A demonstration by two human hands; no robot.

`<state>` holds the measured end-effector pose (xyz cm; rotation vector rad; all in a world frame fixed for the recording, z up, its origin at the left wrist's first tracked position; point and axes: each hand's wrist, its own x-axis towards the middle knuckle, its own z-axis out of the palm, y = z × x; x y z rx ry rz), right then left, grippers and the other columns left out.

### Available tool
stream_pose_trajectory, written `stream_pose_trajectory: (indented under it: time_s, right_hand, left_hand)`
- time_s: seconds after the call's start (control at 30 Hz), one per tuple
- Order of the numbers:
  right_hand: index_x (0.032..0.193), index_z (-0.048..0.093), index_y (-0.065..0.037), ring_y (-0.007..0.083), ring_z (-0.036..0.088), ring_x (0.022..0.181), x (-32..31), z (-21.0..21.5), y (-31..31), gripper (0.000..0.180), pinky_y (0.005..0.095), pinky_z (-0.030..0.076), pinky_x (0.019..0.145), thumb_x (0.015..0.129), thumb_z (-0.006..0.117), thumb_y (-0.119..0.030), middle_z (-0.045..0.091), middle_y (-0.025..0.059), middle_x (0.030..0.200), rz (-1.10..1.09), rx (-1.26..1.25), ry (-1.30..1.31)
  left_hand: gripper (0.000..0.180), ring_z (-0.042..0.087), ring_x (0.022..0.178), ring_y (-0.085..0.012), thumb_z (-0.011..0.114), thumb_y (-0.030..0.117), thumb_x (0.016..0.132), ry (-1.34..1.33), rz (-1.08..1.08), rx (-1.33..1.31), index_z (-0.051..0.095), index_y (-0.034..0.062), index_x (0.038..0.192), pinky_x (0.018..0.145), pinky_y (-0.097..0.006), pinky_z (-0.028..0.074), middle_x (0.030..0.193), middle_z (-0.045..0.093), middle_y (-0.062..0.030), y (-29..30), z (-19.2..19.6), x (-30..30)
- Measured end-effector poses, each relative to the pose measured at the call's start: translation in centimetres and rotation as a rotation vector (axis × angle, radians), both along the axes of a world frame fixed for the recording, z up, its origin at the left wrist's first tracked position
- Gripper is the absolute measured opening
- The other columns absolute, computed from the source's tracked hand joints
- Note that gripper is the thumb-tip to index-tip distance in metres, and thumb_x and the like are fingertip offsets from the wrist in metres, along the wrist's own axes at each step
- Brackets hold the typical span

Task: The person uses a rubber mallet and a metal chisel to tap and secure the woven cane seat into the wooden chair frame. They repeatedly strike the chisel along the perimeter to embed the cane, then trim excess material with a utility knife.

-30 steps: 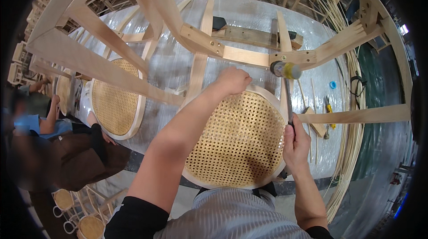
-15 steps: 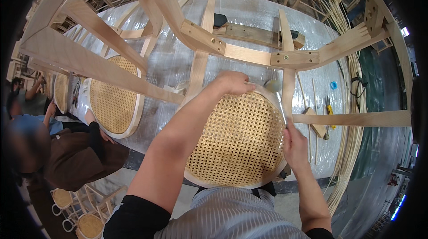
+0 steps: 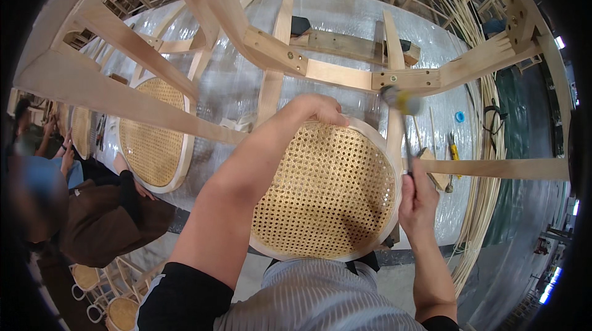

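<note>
A round woven-cane chair seat (image 3: 327, 189) with a pale wooden rim lies in front of me, its near edge against my body. My left hand (image 3: 324, 111) is closed on the far rim, with the thumb on top and part of the fingers hidden. My right hand (image 3: 419, 204) grips the handle of a hammer (image 3: 407, 136), just right of the seat. Its head, smeared by motion, is raised beyond the far right of the rim. Whether a nail is at the rim cannot be seen. A pale wooden chair frame (image 3: 339, 74) stretches across the view beyond the seat.
Plastic film covers the table (image 3: 345, 16). At right are a yellow-handled tool (image 3: 454, 149), a blue ring (image 3: 459, 117), a wooden block (image 3: 433, 167) and long cane strips (image 3: 487, 177). On the left a person in brown (image 3: 111, 226) sits beside another cane seat (image 3: 151, 140).
The hammer has swung up and away from the seat's far right rim, and my right hand has shifted slightly right. My left hand keeps its hold on the rim.
</note>
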<state>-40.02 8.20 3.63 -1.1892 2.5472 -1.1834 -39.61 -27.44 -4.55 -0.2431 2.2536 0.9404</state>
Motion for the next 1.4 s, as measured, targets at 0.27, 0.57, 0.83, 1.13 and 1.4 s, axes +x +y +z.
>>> stream_pose_trajectory:
  time_s: [0.27, 0.57, 0.83, 1.13, 1.4]
  right_hand:
    - [0.15, 0.062, -0.001, 0.0322, 0.075, 0.082, -0.3, -1.4, 0.9, 0.042, 0.0397, 0.059, 0.077, 0.108, 0.065, -0.008, 0.074, 0.0234, 0.097, 0.009, 0.176, -0.109]
    - [0.147, 0.064, -0.002, 0.0311, 0.077, 0.089, 0.5, -2.2, 2.5, 0.038, 0.0403, 0.059, 0.082, 0.109, 0.06, -0.008, 0.077, 0.0197, 0.102, 0.033, 0.172, -0.088]
    - [0.119, 0.071, 0.002, 0.0295, 0.07, 0.077, 7.6, -3.5, 17.9, 0.022, 0.037, 0.056, 0.075, 0.105, 0.063, -0.014, 0.071, 0.0175, 0.092, -0.249, 0.019, -0.156]
    - [0.12, 0.07, 0.002, 0.0071, 0.054, 0.066, 17.5, -5.9, 30.6, 0.025, 0.0263, 0.043, 0.059, 0.11, 0.061, -0.019, 0.061, 0.0006, 0.082, -0.704, -0.187, -0.493]
    - [0.106, 0.067, -0.007, 0.0079, 0.05, 0.065, 18.2, -7.8, 37.6, 0.021, 0.0275, 0.041, 0.056, 0.112, 0.066, -0.027, 0.057, -0.003, 0.077, -0.807, -0.208, -0.585]
  left_hand:
    - [0.08, 0.068, 0.131, -0.0365, 0.07, 0.064, 0.096, 0.022, -0.001, -0.032, 0.069, -0.0013, 0.143, 0.11, -0.044, 0.051, 0.143, 0.071, -0.0236, 0.8, -0.6, 0.5]
    - [0.075, 0.07, 0.126, -0.0357, 0.072, 0.064, 0.094, 0.058, 0.038, -0.022, 0.073, -0.0008, 0.133, 0.107, -0.045, 0.053, 0.135, 0.074, -0.0218, 1.1, -0.9, 1.1]
    - [0.025, 0.076, 0.1, -0.0264, 0.075, 0.026, 0.102, 1.077, 0.508, -0.202, 0.074, 0.0032, 0.113, 0.089, -0.041, 0.06, 0.106, 0.08, -0.0121, 8.6, 2.1, 5.3]
    - [0.089, 0.069, 0.123, -0.0322, 0.074, 0.054, 0.1, 0.218, 0.675, 0.421, 0.046, -0.0081, 0.157, 0.105, -0.043, 0.053, 0.131, 0.071, -0.0266, 38.5, -0.9, -4.1]
    - [0.114, 0.045, 0.149, -0.0479, 0.076, 0.057, 0.094, 0.027, 1.093, 0.03, 0.014, 0.0017, 0.172, 0.119, -0.053, 0.045, 0.162, 0.034, -0.0352, 40.7, -2.3, -16.3]
